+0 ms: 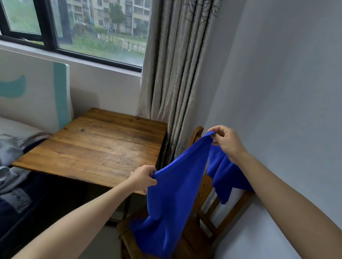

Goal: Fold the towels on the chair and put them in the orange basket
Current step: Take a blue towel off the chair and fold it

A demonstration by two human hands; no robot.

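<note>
A bright blue towel [173,194] hangs stretched between my two hands above a wooden chair [203,224] that stands against the right wall. My left hand [143,177] pinches the towel's lower left corner by the table's edge. My right hand [227,141] pinches another corner higher up, near the top of the chair's back. The towel's bottom rests on the chair seat. More blue cloth [225,178] drapes over the chair's back below my right hand; whether it is a second towel or the same one I cannot tell. No orange basket is in view.
A worn wooden table [99,145] stands left of the chair, under the window. A patterned curtain [176,71] hangs behind both. A bed with rumpled grey bedding [6,161] fills the lower left. The plain wall [295,95] runs close along the right.
</note>
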